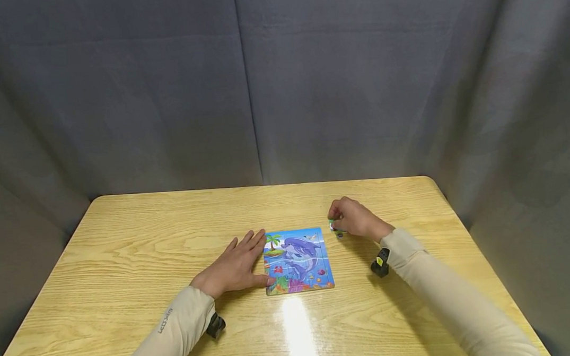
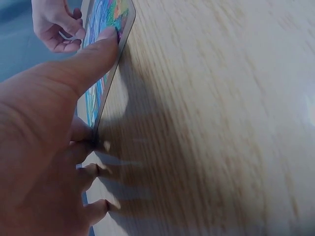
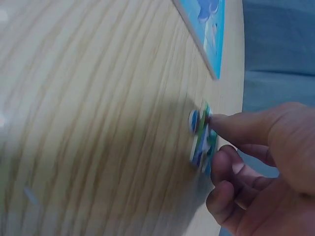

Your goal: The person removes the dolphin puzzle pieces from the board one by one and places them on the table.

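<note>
A square jigsaw puzzle (image 1: 300, 259) with a dolphin picture lies flat on the table. My left hand (image 1: 233, 266) is spread at its left side. In the left wrist view the thumb (image 2: 106, 42) rests on the puzzle's edge, and the other fingertips touch down beside it. To the right of the puzzle, my right hand (image 1: 358, 220) pinches a small colourful puzzle piece (image 3: 203, 140) at the table surface. Another round-ended bit (image 3: 193, 121) shows by that piece; whether it is separate I cannot tell. The curled fingers partly hide what is held.
The wooden table (image 1: 140, 243) has rounded far corners. Grey curtains (image 1: 167, 98) hang behind it and along both sides. A bright light reflection falls on the table in front of the puzzle. Both wrists wear a small black device (image 1: 380, 263).
</note>
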`<act>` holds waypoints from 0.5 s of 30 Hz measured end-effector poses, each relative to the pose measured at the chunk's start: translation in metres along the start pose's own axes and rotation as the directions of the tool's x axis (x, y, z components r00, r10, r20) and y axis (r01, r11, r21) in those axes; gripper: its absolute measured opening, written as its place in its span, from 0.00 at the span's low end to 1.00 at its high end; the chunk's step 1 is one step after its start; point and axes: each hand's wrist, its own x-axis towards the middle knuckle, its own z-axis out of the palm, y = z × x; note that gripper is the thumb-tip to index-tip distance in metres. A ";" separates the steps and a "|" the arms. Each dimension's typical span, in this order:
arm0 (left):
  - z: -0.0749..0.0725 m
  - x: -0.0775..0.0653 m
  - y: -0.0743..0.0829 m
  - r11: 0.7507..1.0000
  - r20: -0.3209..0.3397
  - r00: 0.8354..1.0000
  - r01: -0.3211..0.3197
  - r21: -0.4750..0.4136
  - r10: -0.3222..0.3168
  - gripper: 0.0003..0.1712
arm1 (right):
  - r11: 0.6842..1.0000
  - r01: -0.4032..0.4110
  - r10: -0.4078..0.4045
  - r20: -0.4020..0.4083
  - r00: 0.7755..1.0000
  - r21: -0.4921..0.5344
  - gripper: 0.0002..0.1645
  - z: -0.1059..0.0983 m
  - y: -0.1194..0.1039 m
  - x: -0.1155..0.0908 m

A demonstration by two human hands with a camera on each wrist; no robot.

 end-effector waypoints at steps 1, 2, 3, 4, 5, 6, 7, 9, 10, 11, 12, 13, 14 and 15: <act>0.000 0.000 0.000 1.000 0.000 1.000 -0.001 0.000 0.001 0.60 | 1.000 0.003 -0.003 0.005 1.000 0.002 0.06 0.001 -0.002 0.000; 0.000 0.000 0.000 1.000 0.000 1.000 -0.001 0.000 0.001 0.60 | 1.000 0.006 -0.006 0.010 1.000 0.007 0.06 0.002 -0.004 -0.001; 0.000 0.000 0.000 1.000 0.000 1.000 0.000 -0.001 0.000 0.60 | 1.000 0.008 -0.008 0.014 1.000 0.010 0.06 0.002 -0.006 -0.001; 0.000 0.000 0.000 1.000 -0.001 1.000 0.001 -0.001 -0.001 0.60 | 1.000 0.017 -0.017 0.019 1.000 0.009 0.07 0.003 -0.008 -0.001; 0.000 0.000 0.000 1.000 0.000 1.000 0.001 -0.001 -0.001 0.60 | 1.000 0.022 -0.023 0.024 0.999 0.012 0.07 0.005 -0.011 -0.001; 0.001 0.000 0.000 1.000 0.000 1.000 0.002 -0.002 -0.002 0.60 | 0.999 0.030 -0.031 0.032 0.999 0.015 0.07 0.006 -0.013 -0.002; 0.001 0.000 0.000 1.000 0.000 1.000 0.002 -0.002 -0.002 0.60 | 0.999 0.041 -0.042 0.038 0.998 0.014 0.08 0.007 -0.015 -0.001; 0.001 0.000 0.000 1.000 0.000 1.000 0.003 -0.003 -0.003 0.60 | 0.998 0.063 -0.064 0.050 0.997 0.007 0.08 0.011 -0.020 -0.001; 0.001 0.000 0.000 1.000 0.000 1.000 0.003 -0.001 -0.003 0.60 | 0.997 0.072 -0.072 0.056 0.996 0.004 0.09 0.013 -0.023 0.000; 0.001 0.000 0.000 1.000 0.000 1.000 0.003 -0.001 -0.003 0.60 | 0.997 0.080 -0.079 0.059 0.995 0.000 0.09 0.015 -0.025 0.000; 0.001 0.000 0.000 1.000 -0.001 1.000 0.003 -0.002 -0.003 0.60 | 0.996 0.084 -0.084 0.061 0.995 -0.004 0.09 0.017 -0.028 0.001; 0.001 0.000 0.000 1.000 -0.003 1.000 0.003 -0.002 -0.003 0.60 | 0.996 0.089 -0.088 0.062 0.994 -0.011 0.09 0.019 -0.030 0.001; 0.001 0.000 0.000 1.000 -0.003 1.000 0.004 -0.002 -0.004 0.60 | 0.996 0.091 -0.090 0.065 0.994 -0.016 0.10 0.020 -0.033 0.001; 0.001 0.000 0.000 1.000 -0.003 1.000 0.004 -0.004 -0.004 0.60 | 0.995 0.093 -0.091 0.068 0.994 -0.021 0.10 0.022 -0.035 0.001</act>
